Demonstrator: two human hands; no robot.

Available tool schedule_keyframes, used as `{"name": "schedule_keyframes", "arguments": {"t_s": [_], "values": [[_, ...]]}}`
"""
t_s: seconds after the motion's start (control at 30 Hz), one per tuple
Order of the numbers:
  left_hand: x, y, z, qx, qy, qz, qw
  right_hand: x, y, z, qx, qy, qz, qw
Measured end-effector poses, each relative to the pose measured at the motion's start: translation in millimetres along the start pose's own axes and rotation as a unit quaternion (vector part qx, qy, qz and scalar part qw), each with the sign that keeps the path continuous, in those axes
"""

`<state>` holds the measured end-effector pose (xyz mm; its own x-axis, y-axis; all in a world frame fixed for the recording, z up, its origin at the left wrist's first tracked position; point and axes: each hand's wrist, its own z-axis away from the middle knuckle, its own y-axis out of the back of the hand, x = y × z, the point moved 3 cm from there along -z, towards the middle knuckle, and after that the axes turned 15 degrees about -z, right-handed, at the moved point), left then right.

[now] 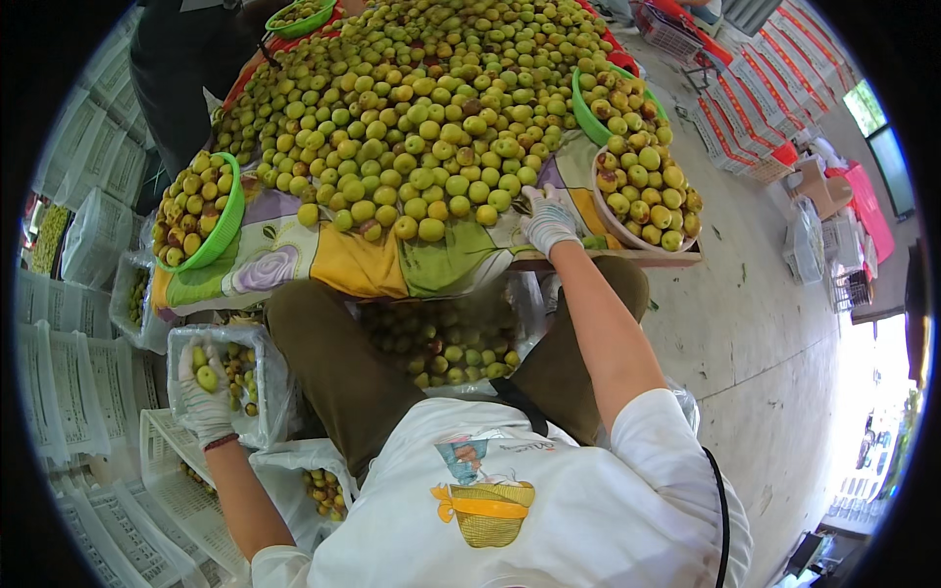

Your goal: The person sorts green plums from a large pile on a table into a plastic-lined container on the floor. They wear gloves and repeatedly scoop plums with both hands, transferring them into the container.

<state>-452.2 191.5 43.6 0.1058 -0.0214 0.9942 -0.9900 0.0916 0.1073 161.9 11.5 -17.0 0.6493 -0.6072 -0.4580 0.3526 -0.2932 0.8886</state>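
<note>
My left hand, in a striped white glove, is palm up over a plastic-lined crate at the left, with green fruits resting on its palm and fingers. Under it, the crate holds several small green and brown fruits. My right hand, gloved the same way, reaches to the near edge of a big heap of green-brown jujube-like fruits on a patterned cloth. Its fingertips touch the cloth by a small dark thing; whether they grip it, I cannot tell.
Heaped baskets flank the pile: a green one at left, a pink one and another green one at right. Between my knees is a container of fruits. White crates line the left; stacked cartons stand far right. A dark-clothed person stands upper left.
</note>
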Motion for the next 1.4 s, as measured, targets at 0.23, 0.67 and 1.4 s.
{"name": "schedule_keyframes", "arguments": {"t_s": [0.23,0.67,1.4], "values": [[70.7,-126.7,33.9,-0.144,0.161,0.133,0.967,11.0,35.4,0.6,-0.110,-0.177,0.084,0.974],[78.9,-250.3,66.1,-0.259,0.128,0.090,0.953,-15.9,17.9,46.2,0.012,0.100,-0.258,0.961],[-14.4,-323.5,91.4,-0.301,-0.307,-0.346,0.834,173.2,120.4,204.0,0.255,-0.233,-0.847,0.405]]}}
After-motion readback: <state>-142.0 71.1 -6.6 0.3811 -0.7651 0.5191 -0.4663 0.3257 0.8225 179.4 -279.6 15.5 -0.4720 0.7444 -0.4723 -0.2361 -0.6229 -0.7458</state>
